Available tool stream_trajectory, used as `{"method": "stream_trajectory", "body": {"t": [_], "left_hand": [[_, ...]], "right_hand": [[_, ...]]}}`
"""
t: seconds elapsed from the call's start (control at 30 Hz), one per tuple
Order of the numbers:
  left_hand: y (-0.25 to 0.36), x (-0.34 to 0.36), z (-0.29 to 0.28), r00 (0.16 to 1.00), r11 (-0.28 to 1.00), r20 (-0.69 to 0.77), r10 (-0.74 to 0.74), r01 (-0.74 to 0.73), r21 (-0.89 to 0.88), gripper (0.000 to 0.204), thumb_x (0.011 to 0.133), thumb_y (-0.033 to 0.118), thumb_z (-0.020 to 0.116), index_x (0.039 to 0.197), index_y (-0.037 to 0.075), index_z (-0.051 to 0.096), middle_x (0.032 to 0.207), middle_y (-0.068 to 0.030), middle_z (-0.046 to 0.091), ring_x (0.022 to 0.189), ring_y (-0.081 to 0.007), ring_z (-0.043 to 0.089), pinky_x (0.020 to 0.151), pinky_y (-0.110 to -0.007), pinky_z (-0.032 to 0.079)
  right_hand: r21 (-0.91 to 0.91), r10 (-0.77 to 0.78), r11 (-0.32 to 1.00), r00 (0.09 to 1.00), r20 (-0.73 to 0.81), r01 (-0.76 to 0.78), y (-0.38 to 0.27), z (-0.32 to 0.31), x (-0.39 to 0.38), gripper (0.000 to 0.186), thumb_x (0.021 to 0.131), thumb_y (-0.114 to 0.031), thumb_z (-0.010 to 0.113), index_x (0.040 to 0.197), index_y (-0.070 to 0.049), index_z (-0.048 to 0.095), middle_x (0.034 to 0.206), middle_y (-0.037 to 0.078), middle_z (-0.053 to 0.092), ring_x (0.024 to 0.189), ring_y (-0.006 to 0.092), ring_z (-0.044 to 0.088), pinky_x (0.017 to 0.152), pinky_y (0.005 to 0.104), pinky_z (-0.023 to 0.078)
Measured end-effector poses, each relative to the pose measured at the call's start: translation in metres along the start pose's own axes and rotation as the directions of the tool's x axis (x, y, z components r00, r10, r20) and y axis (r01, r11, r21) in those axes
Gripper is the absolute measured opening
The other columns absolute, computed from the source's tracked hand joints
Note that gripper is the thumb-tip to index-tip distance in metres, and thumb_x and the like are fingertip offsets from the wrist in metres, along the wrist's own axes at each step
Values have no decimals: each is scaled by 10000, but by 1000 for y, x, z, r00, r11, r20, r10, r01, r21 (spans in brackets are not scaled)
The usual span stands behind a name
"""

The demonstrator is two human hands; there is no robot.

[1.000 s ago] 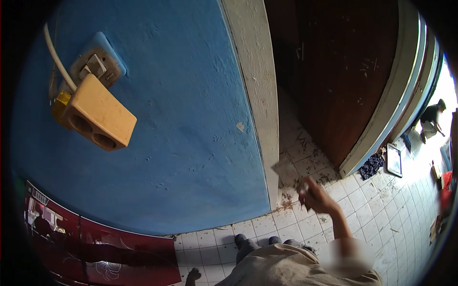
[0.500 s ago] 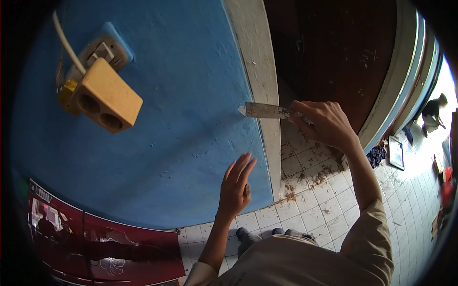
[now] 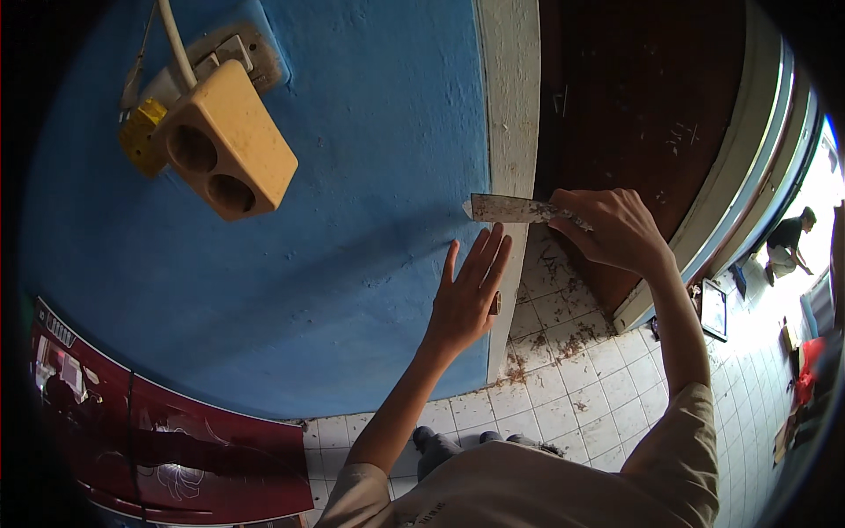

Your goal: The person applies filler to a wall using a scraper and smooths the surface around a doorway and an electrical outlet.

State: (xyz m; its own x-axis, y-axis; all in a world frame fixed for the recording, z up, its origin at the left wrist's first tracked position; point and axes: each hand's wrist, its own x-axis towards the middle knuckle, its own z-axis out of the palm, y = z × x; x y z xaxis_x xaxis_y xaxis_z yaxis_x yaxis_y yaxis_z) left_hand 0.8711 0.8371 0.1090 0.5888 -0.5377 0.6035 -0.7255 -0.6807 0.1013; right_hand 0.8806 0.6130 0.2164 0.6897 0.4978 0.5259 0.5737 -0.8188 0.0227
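My right hand is closed around a putty knife whose grimy blade points left. At its tip a pale dab, like filler, shows against the blue wall beside the door frame. Just below the blade, my left hand has its fingers stretched out near the wall; whether they touch it I cannot tell. A brown handle-like piece sticks out on the thumb side of this hand. The thumb and the rest of that piece are hidden behind the palm.
A yellow-orange socket block hangs by a cable before a wall switch plate. A dark red glossy cabinet stands lower left. Brown debris litters the white tiles by the dark door. Another person crouches far right.
My left hand has risen and moved right, closer to the knife, its brown piece travelling along. The putty knife keeps nearly the same spot by the frame. The view has shifted.
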Motion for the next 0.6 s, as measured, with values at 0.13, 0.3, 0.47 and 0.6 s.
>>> {"method": "stream_trajectory", "body": {"t": [0.13, 0.3, 0.47, 0.6], "left_hand": [[-2, 1, 8, 999, 998, 12, -38, 37, 55, 880, 697, 26, 630, 1425, 53, 137, 1481, -129, 156, 1359, -241, 208, 1096, -506, 131], [-7, -1, 19, 995, 998, -100, -28, 33, 47, 835, 718, 27, 598, 1419, 25, 144, 1470, -169, 169, 1358, -270, 203, 1086, -521, 132], [0, 8, 38, 989, 999, -150, 4, -8, -32, 774, 731, 14, 559, 1398, -28, 168, 1450, -208, 200, 1349, -311, 212, 1072, -563, 99], [-4, 4, 36, 956, 1000, -294, -2, -5, -20, 569, 890, 76, 354, 1414, 0, 144, 1463, -203, 168, 1359, -327, 169, 1077, -547, 98]], "right_hand": [[-38, 10, 999, 1000, 5, -10, -1, -1, 1, 150, 859, -259, 584, 897, -114, 596, 685, 36, 646, 536, 177, 597, 502, 308, 463], [-11, 41, 999, 997, 62, -40, -4, -1, 7, 178, 861, -286, 567, 922, -119, 578, 666, 52, 637, 555, 216, 614, 483, 353, 451], [-5, 154, 988, 985, 78, -154, 8, 10, -12, 198, 866, -339, 543, 956, -162, 557, 700, 71, 640, 604, 250, 624, 522, 375, 473], [39, 134, 990, 987, 92, -138, 3, 22, -6, 225, 879, -363, 520, 981, -164, 544, 707, 44, 634, 616, 244, 629, 478, 370, 471]]}}
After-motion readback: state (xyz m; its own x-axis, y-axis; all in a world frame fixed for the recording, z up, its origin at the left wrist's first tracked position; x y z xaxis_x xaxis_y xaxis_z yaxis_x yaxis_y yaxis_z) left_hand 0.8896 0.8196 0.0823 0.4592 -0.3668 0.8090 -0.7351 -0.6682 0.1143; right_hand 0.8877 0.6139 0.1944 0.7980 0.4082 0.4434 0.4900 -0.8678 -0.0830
